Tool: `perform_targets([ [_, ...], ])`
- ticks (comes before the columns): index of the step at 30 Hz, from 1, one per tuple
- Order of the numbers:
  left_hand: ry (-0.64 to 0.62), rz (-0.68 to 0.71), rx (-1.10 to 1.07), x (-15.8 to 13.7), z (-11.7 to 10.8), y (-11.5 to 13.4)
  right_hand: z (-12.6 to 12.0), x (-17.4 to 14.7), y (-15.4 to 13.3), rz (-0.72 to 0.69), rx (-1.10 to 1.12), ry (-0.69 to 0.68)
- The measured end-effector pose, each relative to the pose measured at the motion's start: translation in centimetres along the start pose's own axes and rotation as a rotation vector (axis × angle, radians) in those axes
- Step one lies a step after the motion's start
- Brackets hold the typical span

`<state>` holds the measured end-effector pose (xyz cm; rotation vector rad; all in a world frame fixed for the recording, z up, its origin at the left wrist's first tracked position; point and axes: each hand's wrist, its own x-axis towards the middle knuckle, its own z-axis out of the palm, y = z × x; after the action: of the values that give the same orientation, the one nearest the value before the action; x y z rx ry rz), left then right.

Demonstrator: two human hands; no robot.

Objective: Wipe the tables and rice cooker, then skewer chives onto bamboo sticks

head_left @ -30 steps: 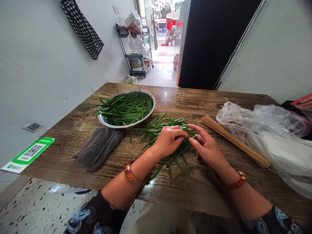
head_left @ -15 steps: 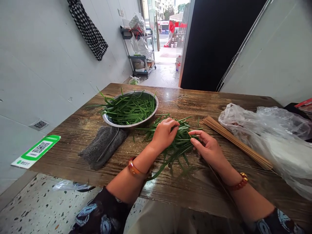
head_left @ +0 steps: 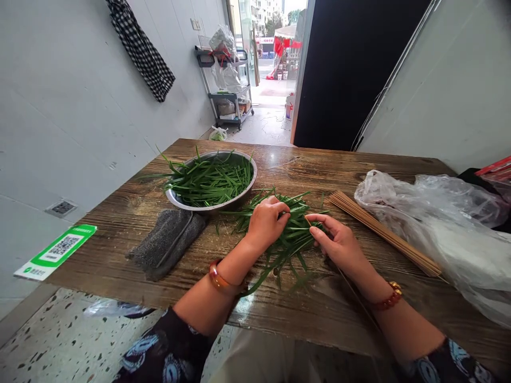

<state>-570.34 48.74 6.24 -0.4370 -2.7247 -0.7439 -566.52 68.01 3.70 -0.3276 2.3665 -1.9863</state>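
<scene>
right hand: thumb and index finger pinched on a thin stick, pointed tip poking out past the fingertips toward the left hand, rest of it running back under the wrist toward the near edge of the counter. left hand: over the pile of green leaves, fingers curled in to the thumb, cannot tell if anything is gripped; near the stick tip, apart from it. leaf pile lies loose on the counter, under and between both hands, some blades trailing toward the near edge. metal bowl behind and left of the pile, heaped with more long leaves, a few hanging over its left rim. dark grey mesh cloth just in front of the bowl. bundle of sticks right of the right hand, beside clear plastic bags. green-and-white qr card at far left.
</scene>
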Motion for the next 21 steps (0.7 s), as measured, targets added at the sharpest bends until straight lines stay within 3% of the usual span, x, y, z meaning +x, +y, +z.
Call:
perform_targets([
  [10,0.115,0.091,-0.033,0.0,-0.2,0.5,-0.2,-0.1,-0.1,-0.008,-0.054,0.005],
  [21,0.033,0.039,-0.331,-0.1,-0.2,1.2,0.0,0.0,-0.2,-0.031,-0.033,0.013],
])
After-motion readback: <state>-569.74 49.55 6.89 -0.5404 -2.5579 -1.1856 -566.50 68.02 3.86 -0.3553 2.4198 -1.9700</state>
